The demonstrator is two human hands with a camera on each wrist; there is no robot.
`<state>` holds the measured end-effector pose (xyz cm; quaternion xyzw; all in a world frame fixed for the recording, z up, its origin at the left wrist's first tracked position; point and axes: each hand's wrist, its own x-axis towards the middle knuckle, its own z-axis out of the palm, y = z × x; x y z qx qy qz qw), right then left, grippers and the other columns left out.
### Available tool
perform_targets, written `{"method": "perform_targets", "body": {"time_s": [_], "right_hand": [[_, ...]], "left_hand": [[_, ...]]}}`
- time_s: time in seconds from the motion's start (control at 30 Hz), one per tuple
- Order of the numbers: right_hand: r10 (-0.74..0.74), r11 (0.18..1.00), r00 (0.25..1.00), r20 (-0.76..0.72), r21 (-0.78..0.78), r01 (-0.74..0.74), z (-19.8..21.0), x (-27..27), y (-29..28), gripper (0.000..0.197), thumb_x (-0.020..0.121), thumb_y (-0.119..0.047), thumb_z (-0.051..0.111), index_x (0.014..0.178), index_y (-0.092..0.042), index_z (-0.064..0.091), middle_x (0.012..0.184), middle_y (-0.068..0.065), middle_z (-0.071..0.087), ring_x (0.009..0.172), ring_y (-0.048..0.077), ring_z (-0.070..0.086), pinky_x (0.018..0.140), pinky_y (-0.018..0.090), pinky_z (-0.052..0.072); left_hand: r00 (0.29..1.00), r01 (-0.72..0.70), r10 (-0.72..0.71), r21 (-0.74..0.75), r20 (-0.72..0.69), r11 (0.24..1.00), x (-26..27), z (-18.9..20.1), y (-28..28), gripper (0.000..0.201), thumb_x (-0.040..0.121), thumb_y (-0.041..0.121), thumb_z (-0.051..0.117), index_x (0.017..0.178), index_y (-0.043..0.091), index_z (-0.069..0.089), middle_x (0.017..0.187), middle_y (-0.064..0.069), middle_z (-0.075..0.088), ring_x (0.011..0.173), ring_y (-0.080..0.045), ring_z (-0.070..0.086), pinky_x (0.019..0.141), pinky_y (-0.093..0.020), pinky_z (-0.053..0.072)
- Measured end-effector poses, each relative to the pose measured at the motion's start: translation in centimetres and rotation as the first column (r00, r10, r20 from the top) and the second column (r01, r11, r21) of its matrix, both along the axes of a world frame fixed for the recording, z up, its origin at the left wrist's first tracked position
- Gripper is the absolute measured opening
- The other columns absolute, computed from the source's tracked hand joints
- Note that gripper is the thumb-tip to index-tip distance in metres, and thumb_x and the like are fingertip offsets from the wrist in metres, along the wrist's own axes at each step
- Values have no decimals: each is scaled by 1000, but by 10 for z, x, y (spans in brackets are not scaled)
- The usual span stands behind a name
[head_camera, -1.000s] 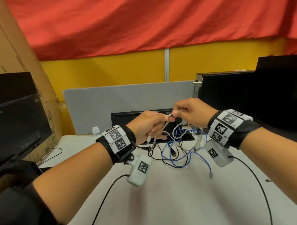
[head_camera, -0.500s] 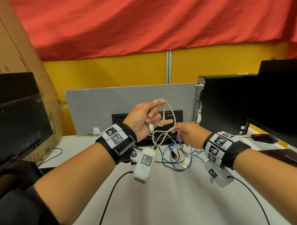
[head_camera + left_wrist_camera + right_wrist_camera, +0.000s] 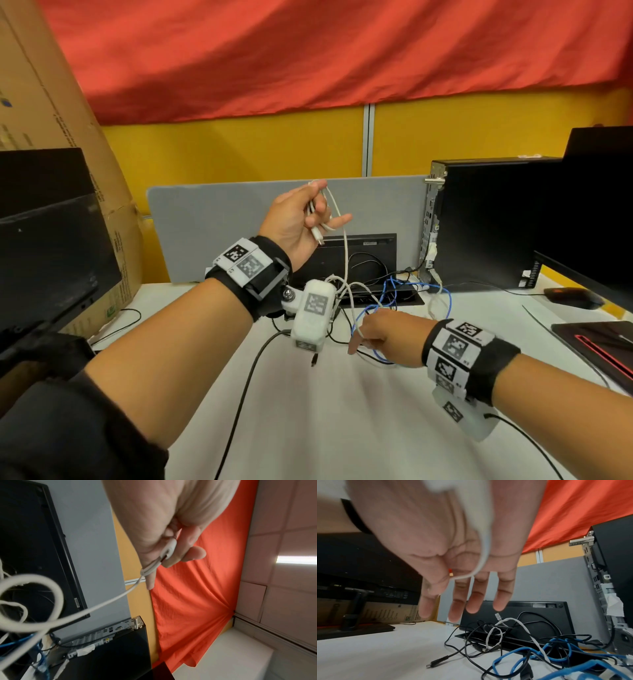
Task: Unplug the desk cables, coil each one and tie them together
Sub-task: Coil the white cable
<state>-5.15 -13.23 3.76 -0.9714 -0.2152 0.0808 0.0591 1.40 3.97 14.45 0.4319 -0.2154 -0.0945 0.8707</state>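
My left hand (image 3: 308, 216) is raised in front of the grey divider and grips loops of a white cable (image 3: 337, 209) with its plug hanging below the fingers. In the left wrist view the fingers (image 3: 181, 547) curl round the white cable (image 3: 102, 604). The cable drops to my right hand (image 3: 376, 334), low over the table. There, in the right wrist view, the white cable (image 3: 485, 547) runs across the palm while the fingers (image 3: 474, 599) hang straight. A blue cable (image 3: 556, 654) and black cables (image 3: 471, 642) lie tangled on the white table (image 3: 342, 428).
A black cable box (image 3: 407, 298) sits behind the tangle. A black computer tower (image 3: 496, 222) stands to the right, with a mouse (image 3: 572, 296) and mat beyond it. A monitor (image 3: 51, 240) and cardboard box (image 3: 51, 120) stand at the left.
My left hand has risen with the white loops. My right hand has left it and dropped along the cable to just above the table.
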Motion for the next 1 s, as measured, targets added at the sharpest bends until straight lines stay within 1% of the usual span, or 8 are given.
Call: {"method": "perform_targets", "body": {"time_s": [0.1,0.2,0.33,0.43,0.5,0.63,0.8,1.0], "right_hand": [[48,998,999,23,-35,-47,-2,-1,1,35,101,-17,43,124,-36,62,114,-3,61,105,14,49,97,37,43],[-61,998,998,13,22,61,1,2,3,33,100,-21,45,131,-25,56,133,-2,57,121,19,49,105,39,39],[-193,940,978,79,300,161,17,4,4,60,95,-18,53,149,-18,29,147,0,45,129,18,47,104,28,38],[-300,802,951,77,560,208,32,9,5,75,92,-8,50,154,-15,8,151,2,40,132,17,44,103,24,37],[-380,658,922,73,722,214,42,14,7,67,94,-12,48,153,-15,16,145,4,47,128,16,47,101,25,38],[-492,561,862,126,802,203,58,24,11,62,96,-25,51,150,-11,26,140,5,52,124,18,51,104,33,40],[-467,529,878,103,828,184,68,35,13,66,94,-10,50,152,-17,20,154,6,33,133,20,44,102,34,44],[-486,534,856,175,835,133,66,41,12,68,94,-17,58,151,-20,22,151,6,37,139,20,36,110,33,35]], "left_hand": [[998,-55,55,-10,-16,998,5,-1,7,24,102,11,44,120,-2,49,54,-2,48,35,-6,35,97,-60,46],[999,-51,51,24,-9,998,5,-5,10,27,101,10,44,124,-3,48,53,-1,49,35,-6,35,97,-59,47],[999,-36,37,93,-3,995,-2,-12,4,28,102,10,42,127,-2,48,51,0,47,35,-5,35,97,-56,48],[1000,-10,12,113,-17,994,-5,-16,-2,25,101,11,44,123,-1,51,51,-1,47,35,-4,37,97,-56,48],[999,15,-12,117,-31,993,-7,-18,-4,29,101,10,45,127,-2,49,51,-1,48,35,-4,38,98,-57,47],[996,84,-85,133,-3,987,-14,-13,-10,35,102,11,43,134,-4,45,51,-1,47,35,-4,38,97,-57,48],[989,143,-147,134,24,981,-20,-3,-13,37,102,9,41,135,-7,44,50,-2,44,36,-6,30,102,-62,41],[976,207,-213,111,46,972,-25,2,-13,38,102,9,40,135,-8,43,48,-1,42,37,-6,29,103,-62,40]]}}
